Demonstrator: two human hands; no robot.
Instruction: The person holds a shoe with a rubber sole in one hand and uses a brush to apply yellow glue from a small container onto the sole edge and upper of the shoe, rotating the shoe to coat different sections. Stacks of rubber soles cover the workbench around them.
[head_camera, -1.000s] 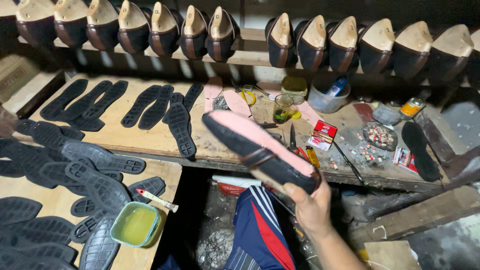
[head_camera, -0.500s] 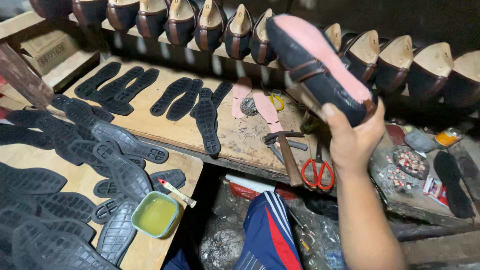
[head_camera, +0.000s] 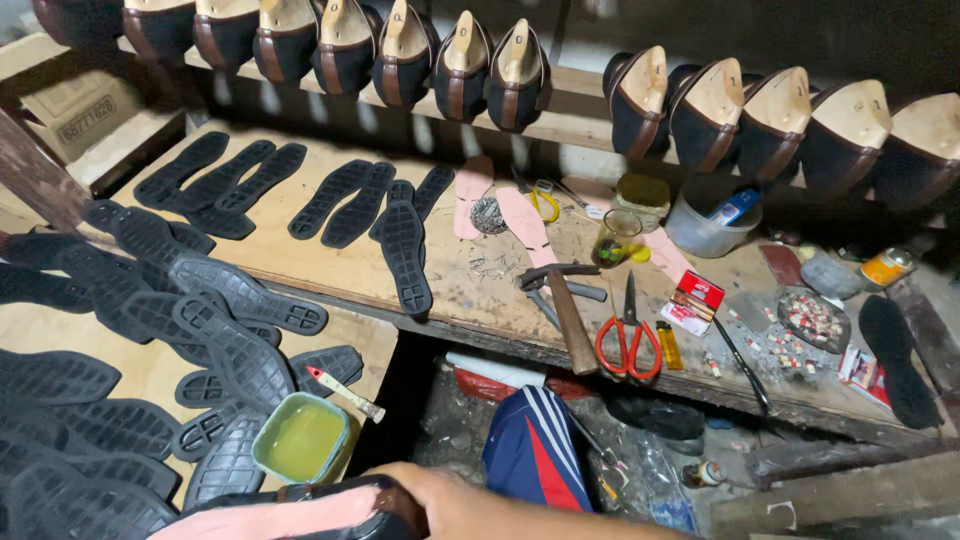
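Right hand (head_camera: 440, 505): gripped the black shoe (head_camera: 300, 512), pink sole up, at the bottom edge.
Left hand: out of view.
Care: kept the sole level near the glue bowl (head_camera: 300, 440) on the surface (head_camera: 470, 290).

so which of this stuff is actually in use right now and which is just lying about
In hand or beside it:
- black shoe with pink insole, gripped by the one hand in view; which hand is unclear
- green glue bowl
- small brush

Lying about:
- hammer
- red scissors
- black soles
- shoes on the rack
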